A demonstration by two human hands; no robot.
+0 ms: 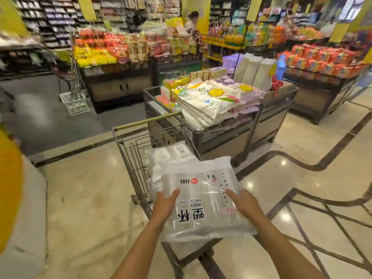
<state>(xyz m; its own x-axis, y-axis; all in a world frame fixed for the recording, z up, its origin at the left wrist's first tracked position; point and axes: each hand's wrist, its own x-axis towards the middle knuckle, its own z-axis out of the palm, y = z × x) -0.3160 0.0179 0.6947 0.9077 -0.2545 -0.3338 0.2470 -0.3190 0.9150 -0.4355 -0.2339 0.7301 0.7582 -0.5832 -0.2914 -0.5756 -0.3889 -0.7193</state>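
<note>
I hold a clear plastic pack of disposable cups, printed with black characters and "100", over the near end of a wire shopping cart. My left hand grips the pack's left edge with its thumb on top. At the right edge, my right hand grips it the same way, its fingers hidden beneath. More white packs lie inside the cart under the held one.
A dark metal display bin heaped with white bags stands right in front of the cart. Produce and snack stands fill the background, with a person beyond them. A white basket sits on the grey floor at left. Glossy tiled floor spreads to both sides.
</note>
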